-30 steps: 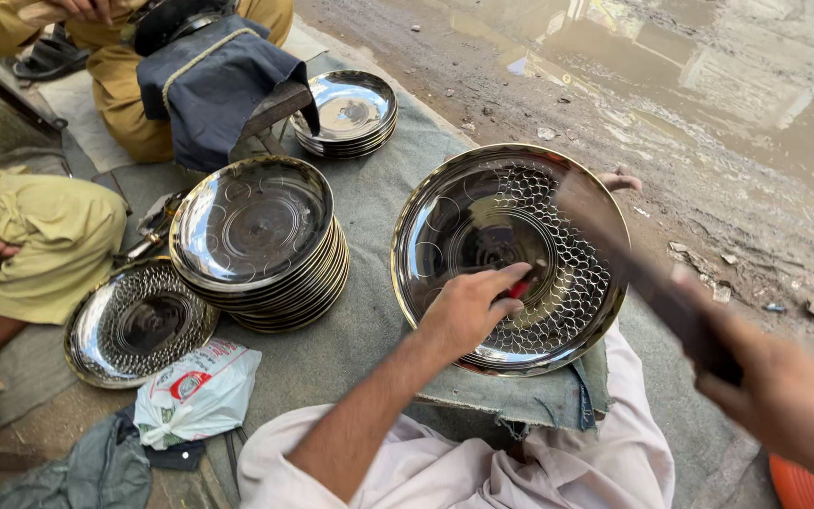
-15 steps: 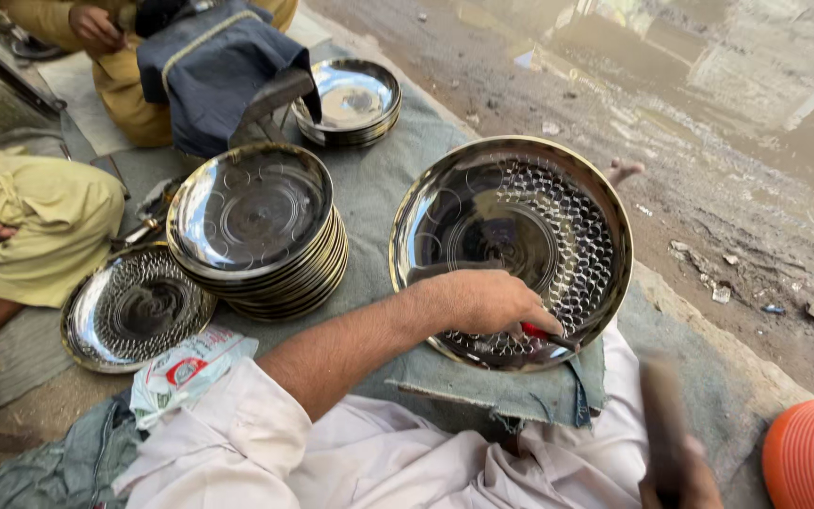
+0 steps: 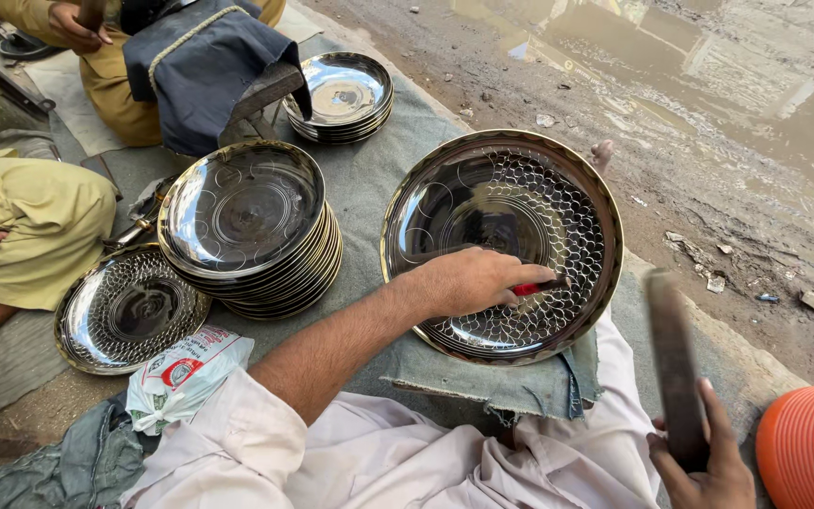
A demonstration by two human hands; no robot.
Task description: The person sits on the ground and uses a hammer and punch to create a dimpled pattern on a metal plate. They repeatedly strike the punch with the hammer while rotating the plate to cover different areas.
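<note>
The big steel plate point(image 3: 506, 240) lies right of centre in the frame, resting on a folded grey cloth point(image 3: 482, 382) over the person's lap, its right half already covered in a hammered scale pattern while the left half is smooth with a few scribed circles. The left hand point(image 3: 468, 281) lies across the plate's lower part, fingers point(image 3: 520, 275) pinched together on a small red-handled punch point(image 3: 531, 288) whose tip sits at the edge of the patterned zone. At lower right the right hand point(image 3: 704, 462) has its fingers wrapped tight around a dark, heavy striking bar point(image 3: 675, 363), lifted clear of the plate. To my eye, good work here means keeping the punch upright and steady, each mark nesting against the last row, and the blows even so the scales match. Left of centre stands a stack of plain plates point(image 3: 247, 226), with a finished patterned plate point(image 3: 129, 306) at its lower left and a smaller stack point(image 3: 341, 94) at upper centre. Other people sit at upper left; muddy ground point(image 3: 708, 123) fills the upper right, and an orange ribbed tub point(image 3: 812, 443) shows in the lower right corner.
</note>
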